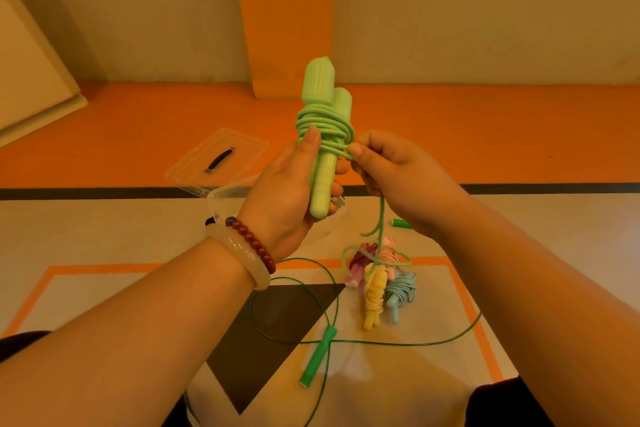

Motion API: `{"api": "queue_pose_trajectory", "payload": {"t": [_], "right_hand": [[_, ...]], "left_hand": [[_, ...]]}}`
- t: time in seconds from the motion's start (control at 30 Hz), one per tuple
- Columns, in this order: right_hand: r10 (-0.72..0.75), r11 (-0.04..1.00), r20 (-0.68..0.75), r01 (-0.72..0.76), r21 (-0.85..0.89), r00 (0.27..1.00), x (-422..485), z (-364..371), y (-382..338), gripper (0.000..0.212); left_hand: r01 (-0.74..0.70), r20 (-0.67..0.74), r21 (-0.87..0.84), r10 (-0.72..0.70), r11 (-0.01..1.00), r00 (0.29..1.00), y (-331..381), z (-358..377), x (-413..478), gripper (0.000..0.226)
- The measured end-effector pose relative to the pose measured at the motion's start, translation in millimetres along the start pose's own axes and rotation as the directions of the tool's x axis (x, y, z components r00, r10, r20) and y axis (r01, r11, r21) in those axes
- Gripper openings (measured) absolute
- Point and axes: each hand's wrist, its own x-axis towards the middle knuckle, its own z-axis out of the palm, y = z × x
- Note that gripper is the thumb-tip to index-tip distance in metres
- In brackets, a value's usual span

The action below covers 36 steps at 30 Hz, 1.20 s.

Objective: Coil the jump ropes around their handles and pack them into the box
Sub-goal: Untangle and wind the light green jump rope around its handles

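Head view: winding the tail of the light green jump rope

The left hand (294,191) grips the pair of light green handles (323,94) upright, fingers curled round their lower half and the thumb pressed flat on the coil (325,125) already wound about their middle. The right hand (398,173) pinches the cord between thumb and forefinger just beside the coil, and the loose tail (380,229) hangs from it toward the floor.

To do this step well, I judge each new turn should be laid snug against the one above, with steady pull from the right hand so nothing slackens. The left thumb ought to pin the wraps while the right hand regrips. The hanging tail drapes near the pink bundle (360,262), so it should be lifted free before pulling, or it may snag. The end will likely need tucking under a wrap.

The yellow bundle (374,298) and blue bundle (400,291) lie coiled on the floor, not yet packed. A dark green rope (317,357) lies uncoiled. The clear box (221,197) sits behind the left wrist, with its lid (242,149) beside it.
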Motion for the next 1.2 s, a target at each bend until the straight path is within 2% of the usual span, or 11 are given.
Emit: {"api": "queue_pose_trajectory", "payload": {"t": [0.1,0.23,0.33,0.5,0.63,0.73,0.83,1.0,1.07,1.13,1.2], "right_hand": [[-0.011,0.999,0.020,0.010,0.043,1.000,0.0,0.1,-0.9,0.022],[-0.056,0.996,0.026,0.055,0.068,0.998,-1.1,-3.8,-5.4,0.013],[-0.114,0.993,-0.064,0.116,0.016,0.991,-0.1,-4.3,-5.3,0.011],[-0.183,0.983,-0.225,0.179,-0.040,0.957,-0.5,0.8,-2.0,0.020],[-0.186,0.982,-0.289,0.172,-0.076,0.939,-2.2,2.9,-0.9,0.013],[-0.224,0.975,-0.293,0.209,-0.082,0.930,-4.0,4.6,-1.5,0.018],[-0.276,0.957,-0.321,0.228,-0.179,0.906,-4.0,5.2,-0.2,0.012],[-0.289,0.954,-0.331,0.243,-0.175,0.898,-4.9,6.1,1.5,0.008],[-0.300,0.950,-0.324,0.249,-0.190,0.897,-5.9,7.7,3.2,0.008],[-0.311,0.945,-0.318,0.257,-0.200,0.896,-6.4,8.2,2.8,0.012],[-0.321,0.942,-0.309,0.269,-0.200,0.895,-6.5,6.4,-0.2,0.018]], "left_hand": [[0.036,0.017,-0.046,-0.035,0.998,0.999,1.0,0.2,0.2,0.043],[-0.007,-0.008,0.019,0.007,1.000,1.000,1.4,1.3,0.0,0.039],[-0.011,-0.023,0.032,0.011,0.999,1.000,1.8,3.2,0.3,0.040],[0.006,-0.052,0.063,-0.003,0.998,0.999,2.3,5.4,4.6,0.043],[0.064,0.039,0.029,-0.065,0.998,0.997,2.6,2.0,7.4,0.047],[0.128,0.112,-0.007,-0.126,0.992,0.986,2.5,-1.0,7.3,0.047],[0.118,0.106,0.078,-0.126,0.990,0.986,0.3,-3.4,6.7,0.033],[0.028,-0.008,0.286,-0.027,0.958,1.000,2.7,-5.3,5.4,0.022],[0.018,-0.012,0.279,-0.015,0.960,1.000,4.6,-5.2,5.2,0.015],[0.064,0.039,0.242,-0.076,0.968,0.996,7.5,-7.0,4.7,0.010],[0.141,0.161,0.210,-0.177,0.967,0.971,11.1,-9.3,3.4,0.019]]}}
